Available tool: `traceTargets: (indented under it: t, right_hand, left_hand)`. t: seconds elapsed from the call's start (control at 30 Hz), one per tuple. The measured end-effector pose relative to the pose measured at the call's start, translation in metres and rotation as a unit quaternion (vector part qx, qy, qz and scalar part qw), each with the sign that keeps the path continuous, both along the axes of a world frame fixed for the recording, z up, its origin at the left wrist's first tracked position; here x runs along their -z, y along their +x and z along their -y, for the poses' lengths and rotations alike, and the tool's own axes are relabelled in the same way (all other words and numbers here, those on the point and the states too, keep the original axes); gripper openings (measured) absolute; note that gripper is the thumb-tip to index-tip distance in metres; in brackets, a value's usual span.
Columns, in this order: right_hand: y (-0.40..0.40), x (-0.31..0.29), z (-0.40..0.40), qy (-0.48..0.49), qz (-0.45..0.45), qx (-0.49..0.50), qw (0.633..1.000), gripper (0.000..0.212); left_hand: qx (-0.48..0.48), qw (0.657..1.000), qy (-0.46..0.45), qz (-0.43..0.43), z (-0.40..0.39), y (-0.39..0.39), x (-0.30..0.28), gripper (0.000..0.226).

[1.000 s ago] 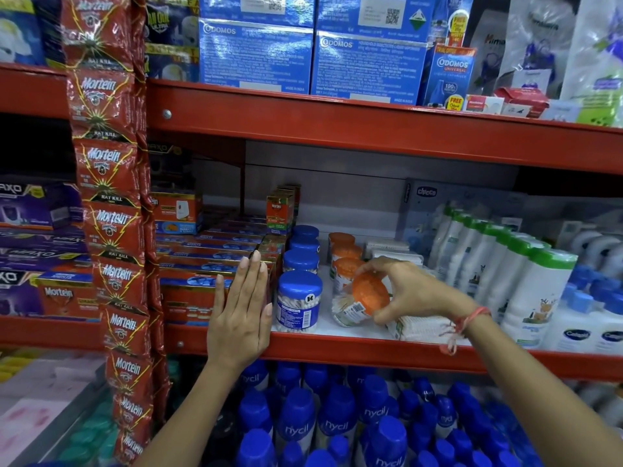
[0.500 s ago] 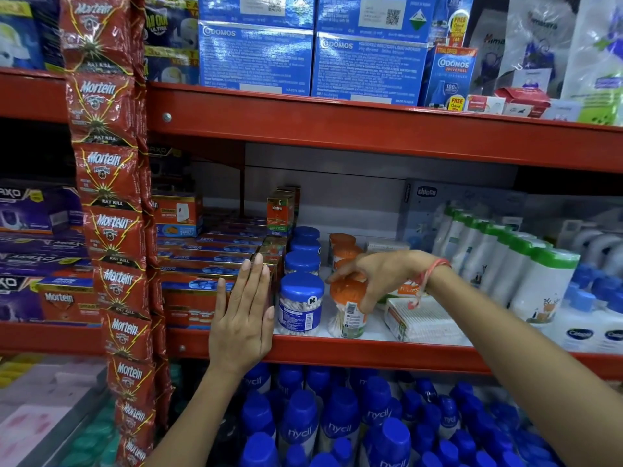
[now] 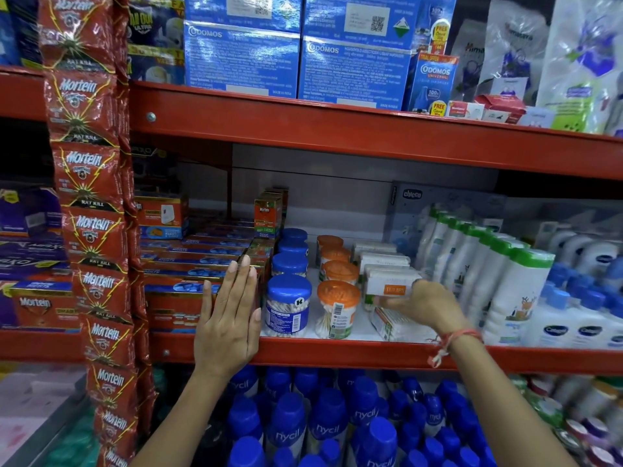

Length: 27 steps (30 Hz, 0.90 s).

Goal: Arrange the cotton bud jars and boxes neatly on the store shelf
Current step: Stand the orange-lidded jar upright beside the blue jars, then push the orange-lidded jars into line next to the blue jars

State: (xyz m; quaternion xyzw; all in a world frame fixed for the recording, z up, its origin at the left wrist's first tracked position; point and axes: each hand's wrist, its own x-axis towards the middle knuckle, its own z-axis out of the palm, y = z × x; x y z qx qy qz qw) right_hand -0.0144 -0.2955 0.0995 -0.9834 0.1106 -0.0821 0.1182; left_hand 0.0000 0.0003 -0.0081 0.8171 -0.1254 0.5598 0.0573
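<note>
left hand [image 3: 229,318] flat on boxes | right hand [image 3: 423,303] gripping cotton-bud box [image 3: 391,284]

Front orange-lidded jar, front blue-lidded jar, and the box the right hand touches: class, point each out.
Front orange-lidded jar [image 3: 338,293]: head view, on its orange lid.
Front blue-lidded jar [image 3: 289,287]: head view, on its blue lid.
White cotton bud box [image 3: 390,285]: head view, on its front face.

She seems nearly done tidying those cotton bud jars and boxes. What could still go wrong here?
The right hand is at the white cotton bud boxes, which sit stacked loosely; a nudge might topple them toward the orange-lidded jar at the shelf's front edge. That jar stands close to the blue-lidded jar, so one could knock the other off. The left hand rests flat against the red boxes, and pushing might skew them.
</note>
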Motion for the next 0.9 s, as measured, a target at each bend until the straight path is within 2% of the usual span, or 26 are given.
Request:
traceTargets:
  t: [0.07,0.13,0.2,0.43,0.67,0.77,0.9]
  right_hand:
    - [0.002,0.010,0.000,0.014,-0.032,0.014,0.999,0.066]
    - [0.006,0.018,0.002,0.045,-0.043,0.030,0.998,0.079]
    - [0.010,0.023,0.004,0.076,-0.021,0.045,0.996,0.084]
    - [-0.005,0.031,-0.009,0.106,0.149,0.120,0.976,0.095]
    - [-0.016,0.070,-0.024,0.135,0.370,0.105,0.913,0.098]
    - [-0.013,0.082,-0.023,0.121,0.411,0.099,0.898,0.096]
    - [-0.015,0.086,-0.022,0.108,0.407,0.098,0.902,0.095]
  left_hand:
    - [0.001,1.000,-0.002,0.000,0.000,0.000,0.000,0.055]
    - [0.001,1.000,-0.001,-0.001,0.000,0.000,0.000,0.055]
    - [0.001,1.000,0.000,0.000,0.000,0.000,0.000,0.055]
    - [-0.002,1.000,0.000,-0.004,0.000,0.000,0.000,0.055]
    - [-0.007,1.000,-0.001,0.002,0.002,0.001,-0.001,0.055]
    - [-0.010,1.000,-0.002,0.003,0.002,0.001,-0.002,0.056]
    - [-0.014,1.000,0.002,0.008,0.002,0.000,-0.001,0.056]
